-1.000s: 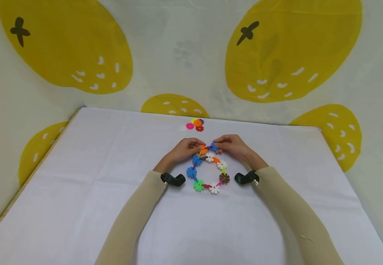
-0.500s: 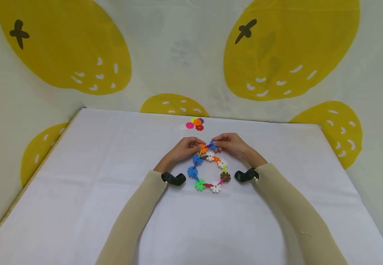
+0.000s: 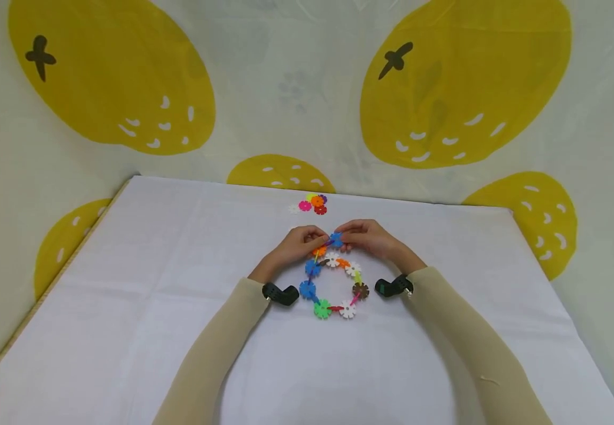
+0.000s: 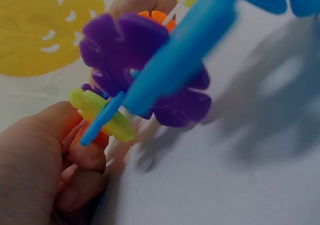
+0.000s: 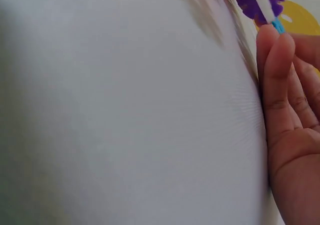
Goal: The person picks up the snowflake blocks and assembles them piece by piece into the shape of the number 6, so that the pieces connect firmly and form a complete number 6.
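Observation:
A ring of linked flower-shaped interlocking discs [image 3: 322, 309] lies on the white table, in blue, green, white, brown and other colours. At its far end my left hand [image 3: 298, 243] pinches the chain of discs by the orange disc [image 3: 319, 252], partly hidden by fingers. My right hand [image 3: 369, 237] pinches a blue disc [image 3: 335, 239] between thumb and fingers. Between both hands a purple disc [image 3: 330, 242] joins the orange and blue ones. In the left wrist view, a purple disc [image 4: 120, 45] and a yellow disc [image 4: 112, 120] stand close to my left fingers.
A small pile of loose discs [image 3: 305, 205], pink, orange, red, yellow, purple and white, lies near the table's far edge. Behind it hangs a pale cloth [image 3: 285, 71] with yellow fruit prints. Each wrist wears a black camera [image 3: 281, 294].
The blue disc in my right hand has shifted left, closer to my left hand. My left fingers now cover more of the orange disc and lie nearer the purple one.

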Demonstrator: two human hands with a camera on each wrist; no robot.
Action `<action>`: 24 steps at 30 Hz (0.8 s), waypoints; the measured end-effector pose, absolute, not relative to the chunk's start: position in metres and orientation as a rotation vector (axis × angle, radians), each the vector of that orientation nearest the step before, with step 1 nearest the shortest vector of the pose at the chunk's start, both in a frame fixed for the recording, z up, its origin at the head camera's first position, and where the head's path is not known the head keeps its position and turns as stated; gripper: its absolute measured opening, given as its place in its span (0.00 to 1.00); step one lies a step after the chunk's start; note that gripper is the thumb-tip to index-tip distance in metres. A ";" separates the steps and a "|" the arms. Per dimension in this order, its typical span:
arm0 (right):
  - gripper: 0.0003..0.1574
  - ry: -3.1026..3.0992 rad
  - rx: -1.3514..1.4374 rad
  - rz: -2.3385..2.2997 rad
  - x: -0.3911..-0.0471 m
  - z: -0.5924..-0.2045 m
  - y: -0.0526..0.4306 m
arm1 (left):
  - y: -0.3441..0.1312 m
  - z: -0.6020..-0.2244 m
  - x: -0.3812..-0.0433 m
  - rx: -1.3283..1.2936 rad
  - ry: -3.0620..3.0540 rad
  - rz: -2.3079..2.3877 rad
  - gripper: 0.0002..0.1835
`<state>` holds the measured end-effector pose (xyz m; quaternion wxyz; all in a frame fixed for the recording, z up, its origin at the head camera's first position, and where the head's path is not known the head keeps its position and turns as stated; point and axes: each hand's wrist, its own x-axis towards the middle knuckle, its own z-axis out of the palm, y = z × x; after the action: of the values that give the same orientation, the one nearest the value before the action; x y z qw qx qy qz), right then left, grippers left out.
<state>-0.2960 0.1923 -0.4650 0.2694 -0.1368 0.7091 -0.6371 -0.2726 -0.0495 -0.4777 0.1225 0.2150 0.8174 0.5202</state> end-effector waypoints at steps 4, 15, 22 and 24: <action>0.15 1.919 -0.396 -1.663 -0.297 -0.464 0.188 | -0.051 -0.480 -0.272 0.660 2.399 1.500 0.14; 0.15 1.933 -0.529 -1.554 -0.297 -0.456 0.180 | -0.053 -0.480 -0.264 0.697 2.462 1.472 0.12; 0.14 1.979 -0.621 -1.489 -0.308 -0.456 0.178 | -0.051 -0.474 -0.259 0.716 2.412 1.479 0.11; 0.14 2.011 -0.650 -1.461 -0.312 -0.454 0.176 | -0.048 -0.475 -0.260 0.742 2.396 1.483 0.11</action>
<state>-0.3116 0.1764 -0.4542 0.2822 -0.2427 0.7510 -0.5455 -0.2600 -0.0480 -0.4749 0.1134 0.2531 0.8170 0.5056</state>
